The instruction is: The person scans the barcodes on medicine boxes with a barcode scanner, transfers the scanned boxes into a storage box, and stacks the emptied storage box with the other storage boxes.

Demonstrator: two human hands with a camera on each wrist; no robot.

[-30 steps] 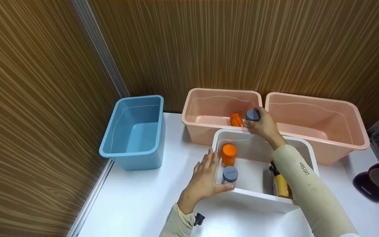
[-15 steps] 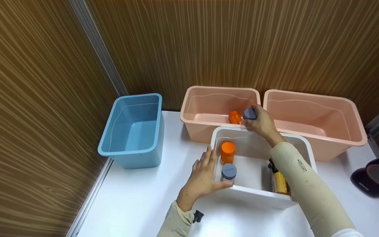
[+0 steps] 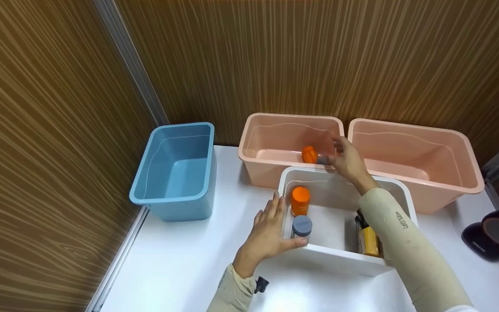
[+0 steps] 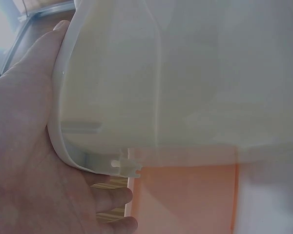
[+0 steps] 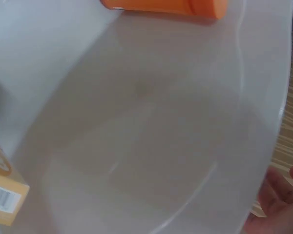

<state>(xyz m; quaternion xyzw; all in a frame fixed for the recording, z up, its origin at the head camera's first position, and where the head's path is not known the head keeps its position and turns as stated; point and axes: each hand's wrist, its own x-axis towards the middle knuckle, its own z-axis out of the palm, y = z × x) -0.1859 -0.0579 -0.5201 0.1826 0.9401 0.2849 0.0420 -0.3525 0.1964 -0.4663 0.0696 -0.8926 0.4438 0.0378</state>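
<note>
Head: my right hand (image 3: 350, 163), fingers parted, is by the grey jar (image 3: 322, 160) in the pink bin (image 3: 271, 173). I'd guess it's light, stiff, slick; grip it round the top. Half a second ago I held it; now it sits lower.

Left wrist: straight-fingered, my left hand (image 4: 31, 156) rests against the white bin (image 4: 107, 92).

Right wrist: right fingers apart.
</note>
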